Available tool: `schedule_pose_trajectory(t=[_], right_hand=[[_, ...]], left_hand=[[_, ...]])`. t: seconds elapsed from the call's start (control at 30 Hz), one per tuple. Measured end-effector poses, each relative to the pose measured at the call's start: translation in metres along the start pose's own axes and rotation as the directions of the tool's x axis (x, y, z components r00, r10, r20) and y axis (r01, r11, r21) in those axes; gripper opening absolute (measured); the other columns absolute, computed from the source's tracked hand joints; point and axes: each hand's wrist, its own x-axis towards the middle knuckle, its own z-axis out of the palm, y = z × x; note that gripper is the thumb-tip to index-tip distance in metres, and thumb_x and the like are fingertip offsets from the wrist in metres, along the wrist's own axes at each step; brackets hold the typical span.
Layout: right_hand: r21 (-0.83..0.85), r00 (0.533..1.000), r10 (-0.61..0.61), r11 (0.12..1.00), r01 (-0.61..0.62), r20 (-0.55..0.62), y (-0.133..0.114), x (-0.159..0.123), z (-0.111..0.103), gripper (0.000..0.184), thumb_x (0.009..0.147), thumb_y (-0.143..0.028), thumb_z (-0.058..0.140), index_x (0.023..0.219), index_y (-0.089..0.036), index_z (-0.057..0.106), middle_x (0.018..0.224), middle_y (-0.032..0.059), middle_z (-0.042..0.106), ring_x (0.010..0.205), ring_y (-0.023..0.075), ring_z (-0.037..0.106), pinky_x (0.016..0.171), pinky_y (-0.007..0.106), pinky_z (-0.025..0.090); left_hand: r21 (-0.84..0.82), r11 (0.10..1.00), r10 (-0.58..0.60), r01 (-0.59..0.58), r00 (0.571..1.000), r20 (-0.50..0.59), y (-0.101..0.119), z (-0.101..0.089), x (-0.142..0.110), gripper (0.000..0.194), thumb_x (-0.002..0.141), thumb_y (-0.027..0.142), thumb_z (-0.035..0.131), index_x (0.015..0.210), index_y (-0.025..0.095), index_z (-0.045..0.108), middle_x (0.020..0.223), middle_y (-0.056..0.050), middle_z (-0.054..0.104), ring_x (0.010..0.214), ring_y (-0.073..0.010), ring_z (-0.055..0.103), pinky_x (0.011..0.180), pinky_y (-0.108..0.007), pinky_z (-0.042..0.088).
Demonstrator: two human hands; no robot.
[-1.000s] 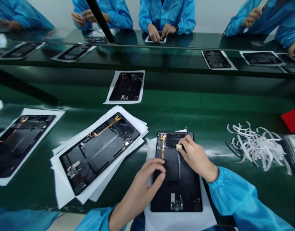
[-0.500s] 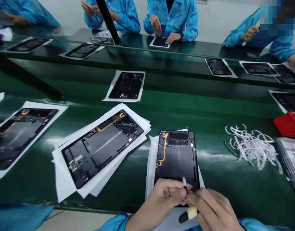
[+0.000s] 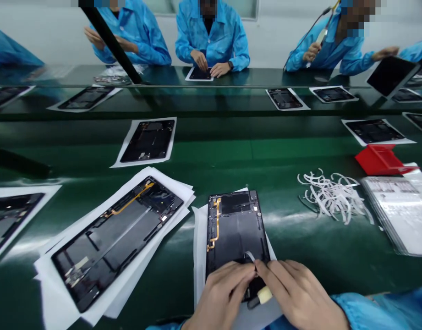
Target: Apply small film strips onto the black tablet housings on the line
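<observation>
In front of me lies an open tablet (image 3: 236,233), its inside facing up, with an orange flex cable (image 3: 216,224) along its left side. Over its near end my left hand (image 3: 227,288) is closed in a pinch at a thin white strip (image 3: 249,255), which curls up from the fingertips. My right hand (image 3: 293,286) is closed too, its fingertips meeting the left ones at the strip. From under its curled fingers sticks a black tool with a yellow wrap (image 3: 264,295); the rest is hidden. White sheets (image 3: 200,238) lie beneath the tablet.
Left stands a second open tablet (image 3: 117,238) on stacked sheets. To the right are a pile of white strips (image 3: 334,195), a red bin (image 3: 380,159) and clear-wrapped packs (image 3: 399,213). Further tablets (image 3: 149,140) lie beyond, and co-workers in blue sit across a dark rail (image 3: 211,112).
The view has turned right, so things sit further left. My hands have drawn together over the tablet's near end, and the strip leans left. Across the table, a co-worker now holds a tablet up.
</observation>
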Motion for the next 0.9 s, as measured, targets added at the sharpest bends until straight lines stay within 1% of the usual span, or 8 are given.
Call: schedule_pose_trajectory(t=[0.13,0.2,0.37,0.5,0.63,0.73,0.83,0.9], right_hand=[[-0.079,0.999,0.029,0.996,-0.032,-0.036,-0.002,0.006,-0.002,0.049,0.097,-0.005,0.014,0.105,-0.002,0.063,0.071,0.0085,0.065,0.056,0.0183,0.063,0.055,0.031,0.048],[-0.063,0.997,0.065,0.996,-0.068,-0.048,-0.002,0.008,-0.002,0.047,0.098,-0.005,0.016,0.103,-0.004,0.063,0.071,0.0072,0.064,0.056,0.0178,0.062,0.055,0.03,0.048],[0.035,0.993,0.111,0.993,-0.11,-0.028,-0.001,0.008,-0.005,0.043,0.101,-0.008,0.019,0.111,-0.008,0.06,0.078,0.0056,0.067,0.061,0.0159,0.064,0.058,0.028,0.048],[-0.033,0.998,0.064,0.997,-0.064,0.011,-0.003,0.009,-0.005,0.042,0.097,-0.003,0.021,0.11,-0.003,0.06,0.079,0.0091,0.067,0.062,0.0177,0.065,0.056,0.03,0.048],[-0.082,0.998,0.041,0.996,-0.037,0.044,-0.004,0.01,-0.003,0.039,0.092,0.0,0.025,0.105,-0.001,0.062,0.074,0.0108,0.066,0.058,0.0196,0.064,0.054,0.031,0.049],[0.001,0.993,0.07,0.998,-0.071,0.099,-0.001,0.006,0.0,0.037,0.09,0.0,0.031,0.111,-0.002,0.061,0.081,0.0109,0.067,0.067,0.0201,0.066,0.062,0.031,0.054],[0.151,0.973,0.149,0.973,-0.176,0.176,0.006,-0.002,0.005,0.044,0.09,0.001,0.032,0.127,-0.01,0.054,0.099,0.0095,0.069,0.083,0.0177,0.068,0.074,0.029,0.056],[0.2,0.968,0.135,0.963,-0.179,0.214,0.01,-0.007,0.008,0.047,0.091,0.0,0.032,0.132,-0.012,0.051,0.106,0.0089,0.068,0.087,0.017,0.067,0.076,0.028,0.056]], left_hand=[[0.159,0.939,0.309,-0.306,0.951,0.005,-0.003,0.0,0.003,0.033,0.096,0.007,0.038,0.118,0.016,0.061,0.097,-0.01,0.074,0.082,-0.0181,0.07,0.077,-0.026,0.059],[0.197,0.921,0.339,-0.336,0.941,0.015,-0.006,-0.001,0.002,0.037,0.095,0.006,0.038,0.122,0.017,0.06,0.098,-0.01,0.074,0.082,-0.0187,0.071,0.078,-0.027,0.06],[0.301,0.905,0.327,-0.3,0.944,-0.042,-0.012,-0.006,-0.003,0.041,0.094,0.008,0.043,0.13,0.024,0.056,0.093,-0.005,0.075,0.079,-0.0195,0.073,0.076,-0.027,0.061],[0.428,0.832,0.367,-0.354,0.929,0.055,-0.01,-0.008,-0.007,0.04,0.096,0.007,0.038,0.131,0.017,0.055,0.1,-0.008,0.074,0.088,-0.0194,0.072,0.084,-0.027,0.059],[0.494,0.784,0.363,-0.376,0.923,0.127,-0.008,-0.005,-0.008,0.039,0.098,0.008,0.03,0.124,0.011,0.06,0.104,-0.011,0.073,0.093,-0.0206,0.07,0.086,-0.03,0.057],[0.404,0.863,0.286,-0.304,0.952,0.106,-0.007,-0.003,-0.005,0.038,0.098,0.007,0.03,0.12,0.011,0.061,0.102,-0.011,0.073,0.089,-0.0199,0.069,0.083,-0.031,0.057],[0.202,0.969,0.143,-0.145,0.989,0.021,-0.007,-0.003,0.001,0.028,0.099,0.011,0.04,0.115,0.015,0.062,0.094,-0.007,0.072,0.081,-0.0166,0.068,0.076,-0.026,0.058],[0.112,0.991,0.073,-0.072,0.997,-0.007,-0.007,-0.003,0.002,0.023,0.099,0.014,0.044,0.111,0.018,0.063,0.088,-0.005,0.071,0.077,-0.0153,0.067,0.071,-0.024,0.057]])
